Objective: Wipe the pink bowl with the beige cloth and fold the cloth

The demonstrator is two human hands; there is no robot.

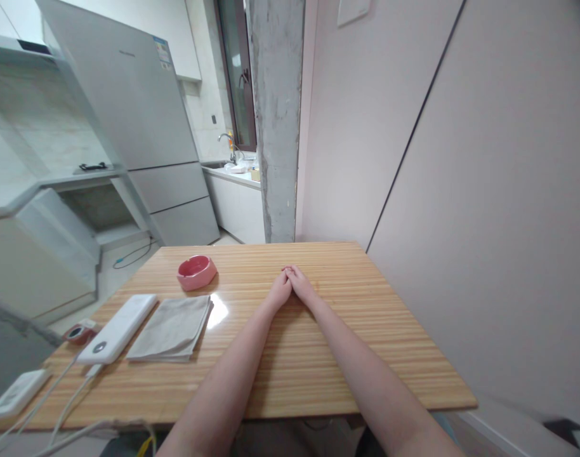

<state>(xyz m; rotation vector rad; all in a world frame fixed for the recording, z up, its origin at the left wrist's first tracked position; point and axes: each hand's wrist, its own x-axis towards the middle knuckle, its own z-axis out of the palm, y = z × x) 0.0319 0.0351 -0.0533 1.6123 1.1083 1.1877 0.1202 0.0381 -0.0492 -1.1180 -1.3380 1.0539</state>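
Observation:
My left hand (pixel 281 289) and my right hand (pixel 300 283) rest together over the middle of the wooden table (pixel 366 368), their fingers touching at the tips. The fingers look curled and pressed together, and I see nothing held in them. Left of my hands lies a folded grey cloth (pixel 171 329). Behind the cloth stands a pink ashtray (pixel 197 279) with notches in its rim. Neither hand touches the cloth or the ashtray.
A white power bank (pixel 117 330) with a cable plugged in lies left of the cloth. Near it are a small reddish round object (pixel 79 334) and a white box-like device (pixel 18 393). White cables (pixel 71 400) hang over the front edge. A wall (pixel 461 254) borders the right side.

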